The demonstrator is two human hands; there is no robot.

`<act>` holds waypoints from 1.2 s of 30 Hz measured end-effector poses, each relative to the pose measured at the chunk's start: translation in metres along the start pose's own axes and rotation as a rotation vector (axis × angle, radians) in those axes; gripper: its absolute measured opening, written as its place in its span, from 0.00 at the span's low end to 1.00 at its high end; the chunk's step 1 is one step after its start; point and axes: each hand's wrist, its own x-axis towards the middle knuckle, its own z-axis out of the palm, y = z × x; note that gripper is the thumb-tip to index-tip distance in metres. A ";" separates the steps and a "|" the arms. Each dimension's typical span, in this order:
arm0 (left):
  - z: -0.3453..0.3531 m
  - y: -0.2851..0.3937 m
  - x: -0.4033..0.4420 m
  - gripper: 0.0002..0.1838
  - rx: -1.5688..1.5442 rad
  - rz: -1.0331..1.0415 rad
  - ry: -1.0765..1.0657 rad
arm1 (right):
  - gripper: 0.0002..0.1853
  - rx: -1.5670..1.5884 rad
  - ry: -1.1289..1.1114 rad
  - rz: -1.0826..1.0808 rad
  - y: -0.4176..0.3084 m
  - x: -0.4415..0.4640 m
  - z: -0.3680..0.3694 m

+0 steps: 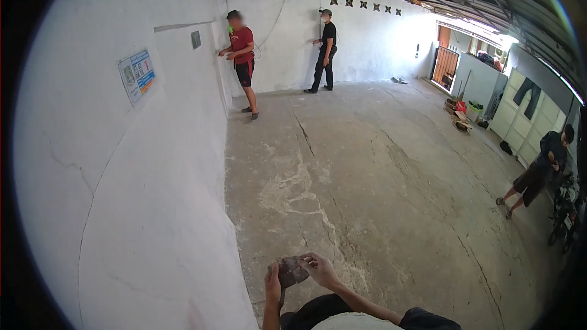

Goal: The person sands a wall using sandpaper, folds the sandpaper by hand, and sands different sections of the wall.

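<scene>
Low in the head view, a dark reddish-brown sheet [291,272] with pale smudges, possibly sandpaper, is held up between my two hands. My left hand [273,282] grips its left edge, with the thumb and fingers closed on it. At the upper right corner, the fingers of my right hand [317,270] are bent and pinch the sheet. A narrow dark strip hangs below it beside my left wrist; I cannot make out what it is. The white wall [177,226] rises close to my left hand, apart from it.
A cracked concrete floor [373,165] stretches ahead. One person in a red shirt [243,41] stands at the left wall, another in black [325,49] by the back wall. On the right, a person in dark clothes [544,162] stands near a motorcycle [565,211]. A poster [137,75] hangs left.
</scene>
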 end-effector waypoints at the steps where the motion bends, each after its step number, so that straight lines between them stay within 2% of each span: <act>1: -0.001 0.000 0.007 0.26 0.101 0.029 0.003 | 0.16 0.013 -0.006 0.016 -0.001 0.004 0.000; 2: 0.000 0.004 0.012 0.24 0.204 0.061 0.010 | 0.16 0.016 -0.015 0.015 0.003 0.010 0.001; 4: 0.006 0.008 0.017 0.23 0.234 0.046 0.071 | 0.18 0.037 0.102 -0.082 0.013 0.022 0.003; 7: 0.027 0.027 0.021 0.21 0.269 0.021 0.178 | 0.17 -0.029 0.171 -0.129 -0.040 0.046 -0.024; 9: 0.034 0.028 0.031 0.20 0.281 0.011 0.248 | 0.15 0.174 0.029 -0.186 -0.108 0.059 -0.055; 11: 0.029 0.015 0.052 0.18 0.126 0.093 0.232 | 0.13 0.277 -0.108 -0.374 -0.185 0.059 -0.090; 13: 0.026 0.006 0.074 0.21 0.122 0.107 0.214 | 0.11 0.444 -0.273 -0.720 -0.243 0.049 -0.117; 14: 0.025 0.002 0.084 0.23 0.113 0.124 0.197 | 0.11 0.528 -0.436 -0.808 -0.265 0.049 -0.134; 15: 0.025 -0.002 0.093 0.23 0.119 0.122 0.209 | 0.10 0.612 -0.603 -0.896 -0.281 0.053 -0.149; 16: 0.028 -0.006 0.101 0.25 0.158 0.126 0.230 | 0.10 0.622 -0.611 -0.890 -0.290 0.058 -0.161; 18: 0.040 -0.013 0.123 0.29 0.228 0.141 0.261 | 0.13 0.901 -0.981 -0.878 -0.302 0.075 -0.176; 19: 0.051 -0.016 0.139 0.31 0.264 0.153 0.267 | 0.13 0.898 -0.985 -0.885 -0.305 0.089 -0.177; 21: 0.068 -0.025 0.169 0.33 0.317 0.164 0.265 | 0.20 1.135 -1.136 -1.274 -0.308 0.116 -0.179; 23: 0.083 -0.042 0.199 0.24 0.222 0.288 0.224 | 0.17 1.169 -1.142 -1.223 -0.308 0.129 -0.205; 24: 0.092 -0.050 0.214 0.24 0.223 0.283 0.218 | 0.15 1.207 -1.157 -1.156 -0.308 0.135 -0.217; 25: 0.098 -0.057 0.227 0.24 0.329 0.326 0.235 | 0.15 1.207 -1.149 -1.150 -0.308 0.147 -0.226; 26: 0.099 -0.067 0.241 0.24 0.439 0.364 0.256 | 0.14 1.167 -1.172 -1.250 -0.310 0.161 -0.232; 27: 0.004 -0.160 0.281 0.24 0.460 0.334 0.264 | 0.12 1.142 -1.174 -1.344 -0.306 0.168 -0.237; 28: -0.065 -0.230 0.290 0.20 0.708 0.647 0.233 | 0.12 1.182 -1.135 -1.323 -0.299 0.167 -0.242; 29: -0.041 -0.220 0.403 0.17 0.942 0.977 0.176 | 0.12 1.244 -1.187 -1.179 -0.295 0.166 -0.251; 30: -0.036 -0.216 0.393 0.17 0.954 0.966 0.183 | 0.12 1.292 -1.254 -1.036 -0.294 0.168 -0.257; 31: -0.019 -0.207 0.391 0.18 0.912 0.863 0.199 | 0.09 1.273 -1.271 -1.170 -0.298 0.181 -0.256; 35: 0.049 -0.174 0.319 0.25 0.697 0.480 0.315 | 0.08 1.343 -1.312 -1.216 -0.299 0.198 -0.254; 36: 0.069 -0.155 0.303 0.27 0.636 0.394 0.356 | 0.11 1.322 -1.418 -1.029 -0.293 0.200 -0.258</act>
